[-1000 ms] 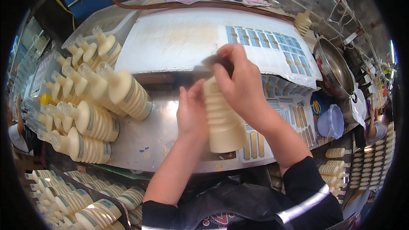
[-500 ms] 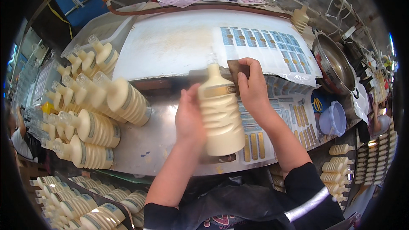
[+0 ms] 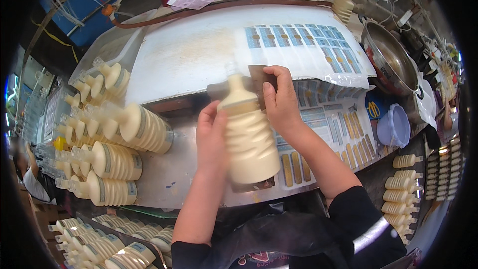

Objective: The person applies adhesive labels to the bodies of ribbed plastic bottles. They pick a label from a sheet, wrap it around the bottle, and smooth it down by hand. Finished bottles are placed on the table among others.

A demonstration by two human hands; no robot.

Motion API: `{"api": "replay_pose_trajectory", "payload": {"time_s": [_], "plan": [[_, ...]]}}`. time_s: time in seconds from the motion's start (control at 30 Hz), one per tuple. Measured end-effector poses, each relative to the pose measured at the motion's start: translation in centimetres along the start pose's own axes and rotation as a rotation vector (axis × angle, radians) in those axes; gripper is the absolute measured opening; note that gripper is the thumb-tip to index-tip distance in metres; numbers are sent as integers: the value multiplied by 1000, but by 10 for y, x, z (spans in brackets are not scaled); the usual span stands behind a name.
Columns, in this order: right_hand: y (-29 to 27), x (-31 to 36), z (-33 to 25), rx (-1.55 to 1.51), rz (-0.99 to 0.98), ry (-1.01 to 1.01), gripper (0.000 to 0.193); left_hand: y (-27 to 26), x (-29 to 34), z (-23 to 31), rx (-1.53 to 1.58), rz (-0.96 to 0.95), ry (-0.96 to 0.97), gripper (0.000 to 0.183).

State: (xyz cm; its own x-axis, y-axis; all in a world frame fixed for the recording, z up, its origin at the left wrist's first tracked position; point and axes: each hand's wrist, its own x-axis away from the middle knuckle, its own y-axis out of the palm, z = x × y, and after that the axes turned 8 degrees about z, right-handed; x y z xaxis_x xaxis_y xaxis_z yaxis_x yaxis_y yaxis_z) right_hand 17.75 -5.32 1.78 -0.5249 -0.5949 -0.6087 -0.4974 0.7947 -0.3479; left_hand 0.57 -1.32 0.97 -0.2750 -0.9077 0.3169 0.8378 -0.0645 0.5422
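A cream bottle (image 3: 251, 144) with wavy ridges and a clear neck stands in front of me, slightly tilted and blurred by motion. Around its left side, near the shoulder, close the fingers of my left hand (image 3: 211, 129). My right hand (image 3: 281, 97) pinches a flat brown scraper-like piece (image 3: 259, 82) between thumb and fingers, close against the bottle's upper right side. Beneath the bottle a dark brown pad (image 3: 254, 185) shows in part. Beside my right forearm lie sheets of gold and blue labels (image 3: 318, 119).
Cream bottles (image 3: 144, 129) lie stacked at the left, more (image 3: 109, 244) below. A white board (image 3: 184, 55) bears blue labels (image 3: 298, 37). At the right are a metal pan (image 3: 391, 57), a lavender bucket (image 3: 393, 127) and further bottles (image 3: 398, 194). Another person (image 3: 37, 179) is at far left.
The bottle has turned, and the gold band near its shoulder shows less. My left fingers have curled further round its side. The whole view has shifted slightly.
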Motion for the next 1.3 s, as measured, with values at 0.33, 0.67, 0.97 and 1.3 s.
{"api": "replay_pose_trajectory", "payload": {"time_s": [0.33, 0.67, 0.97, 1.3], "plan": [[1, -9, -24, -171, -3, -1, 31, -10, 41, -12, -945, 7, 443, 96], [-3, 2, 11, -80, 62, 12, 30, -8, 41, -7, -675, -104, 197, 101], [2, -13, -44, -21, -86, 110, 28, -8, 54, -4, -622, -199, 168, 107], [40, -8, -74, 25, -218, 122, 33, 14, 68, -5, -1014, -51, 623, 75]]}}
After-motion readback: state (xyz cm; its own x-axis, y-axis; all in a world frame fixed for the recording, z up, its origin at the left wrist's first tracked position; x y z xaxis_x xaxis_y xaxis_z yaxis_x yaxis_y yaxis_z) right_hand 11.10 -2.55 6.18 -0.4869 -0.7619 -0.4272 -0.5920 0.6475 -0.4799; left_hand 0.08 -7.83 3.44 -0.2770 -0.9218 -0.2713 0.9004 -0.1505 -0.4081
